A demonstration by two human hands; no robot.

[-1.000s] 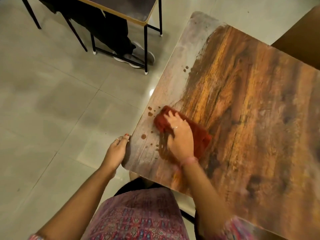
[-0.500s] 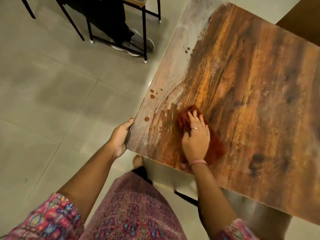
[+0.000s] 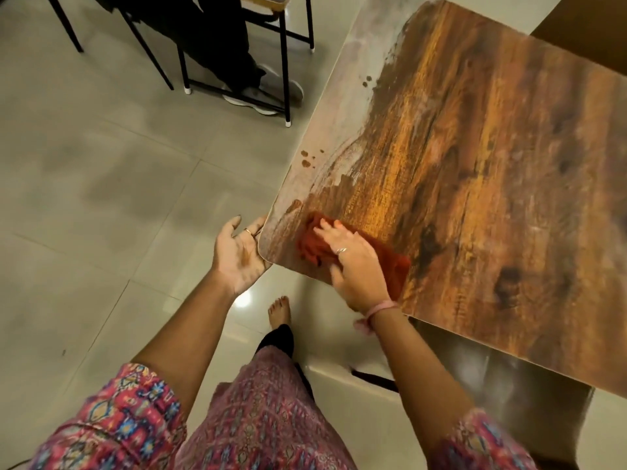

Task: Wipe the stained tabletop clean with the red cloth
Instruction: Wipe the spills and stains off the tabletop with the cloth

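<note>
The wood-grain tabletop (image 3: 492,171) fills the right side; its left strip looks pale and dull, with brown drops (image 3: 307,159) near the left edge and two more (image 3: 367,81) farther back. The red cloth (image 3: 390,262) lies bunched at the table's near left corner. My right hand (image 3: 353,266) presses flat on the cloth, fingers stretched toward the corner. My left hand (image 3: 239,252) is held palm up just off the corner, its fingertips touching the table's edge; the palm shows brownish smudges.
A grey tiled floor lies to the left. A black-legged table (image 3: 286,62) stands at the back with a person's dark trousers and white shoes (image 3: 263,96) under it. My bare foot (image 3: 280,308) stands below the corner. A brown panel (image 3: 590,35) sits at far right.
My right hand slid the cloth from farther in on the table back to the near left corner. My left hand let go of the edge and turned palm up beside the corner.
</note>
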